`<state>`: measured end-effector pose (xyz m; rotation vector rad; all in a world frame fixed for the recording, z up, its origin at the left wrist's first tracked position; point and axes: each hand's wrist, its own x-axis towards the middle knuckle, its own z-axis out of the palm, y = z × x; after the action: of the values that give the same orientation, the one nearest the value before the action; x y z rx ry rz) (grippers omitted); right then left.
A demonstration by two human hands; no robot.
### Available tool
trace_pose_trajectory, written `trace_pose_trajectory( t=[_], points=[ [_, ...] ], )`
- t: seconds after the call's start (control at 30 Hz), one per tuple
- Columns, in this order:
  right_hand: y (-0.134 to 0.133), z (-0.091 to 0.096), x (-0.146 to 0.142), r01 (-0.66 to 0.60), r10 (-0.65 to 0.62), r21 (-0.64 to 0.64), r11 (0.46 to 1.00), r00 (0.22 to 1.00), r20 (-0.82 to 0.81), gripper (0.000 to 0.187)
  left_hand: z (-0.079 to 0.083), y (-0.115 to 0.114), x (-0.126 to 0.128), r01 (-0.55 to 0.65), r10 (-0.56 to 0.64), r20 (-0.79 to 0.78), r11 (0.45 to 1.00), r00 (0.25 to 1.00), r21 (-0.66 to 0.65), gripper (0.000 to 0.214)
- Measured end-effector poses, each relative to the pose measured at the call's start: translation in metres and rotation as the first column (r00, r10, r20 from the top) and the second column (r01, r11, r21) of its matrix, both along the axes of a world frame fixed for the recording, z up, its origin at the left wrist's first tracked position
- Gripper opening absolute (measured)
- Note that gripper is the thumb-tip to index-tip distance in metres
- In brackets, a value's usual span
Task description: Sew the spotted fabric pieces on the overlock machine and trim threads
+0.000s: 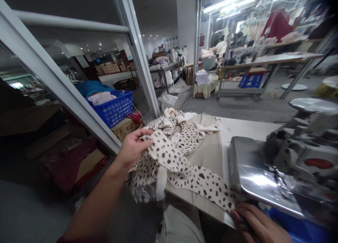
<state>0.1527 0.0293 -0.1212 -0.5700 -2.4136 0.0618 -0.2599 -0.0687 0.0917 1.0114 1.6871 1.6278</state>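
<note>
A strip of cream fabric with dark spots (203, 179) stretches across the near edge of the work table. Its upper left end is pinched between the thumb and fingers of my left hand (136, 146). At the lower right, my right hand (257, 220) grips the other end, close below the sewing machine's metal bed (253, 176). Behind the strip lies a heap of the same spotted fabric (188, 135) with white edges, part of it hanging over the table's left side. The fingertips of my right hand are partly hidden.
The sewing machine (298, 158) stands on the right of the white table (235, 127). A metal frame post (139, 56) rises beyond the table's left side. Behind it, a blue basket (116, 109) holds cloth. Farther back are a loaded shelf (169, 69) and another sewing table (274, 59).
</note>
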Motion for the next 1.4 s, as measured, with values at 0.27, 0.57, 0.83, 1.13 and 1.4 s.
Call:
trace_pose_trajectory(
  t=[0.27, 0.57, 0.83, 1.13, 1.4],
  points=[
    [-0.002, -0.012, 0.003, 0.02, -0.017, -0.046, 0.999, 0.998, 0.067, 0.026, -0.071, -0.043, -0.023, -0.392, -0.073, -0.869, 0.872, 0.49, -0.294, 0.045],
    [-0.042, 0.038, -0.042, 0.048, -0.044, -0.032, 0.998, 0.995, 0.094, 0.03, -0.11, 0.036, 0.046, 0.297, -0.711, -0.628, 0.703, 0.316, -0.646, 0.024],
    [-0.064, 0.073, -0.176, -0.142, 0.211, -0.21, 0.967, 0.91, 0.358, 0.023, -0.076, 0.05, 0.022, 0.367, -0.678, -0.512, 0.725, 0.526, -0.583, 0.01],
    [-0.047, 0.053, -0.193, 0.058, 0.022, -0.448, 0.892, 0.985, 0.171, 0.021, -0.032, 0.038, -0.015, 0.302, -0.37, -0.263, 0.916, 0.891, -0.265, 0.041],
    [-0.024, 0.069, -0.161, 0.083, -0.349, -0.752, 0.654, 0.915, -0.203, 0.029, -0.027, 0.034, 0.037, 0.4, -0.433, -0.078, 0.877, 0.898, -0.266, 0.038]
  ],
)
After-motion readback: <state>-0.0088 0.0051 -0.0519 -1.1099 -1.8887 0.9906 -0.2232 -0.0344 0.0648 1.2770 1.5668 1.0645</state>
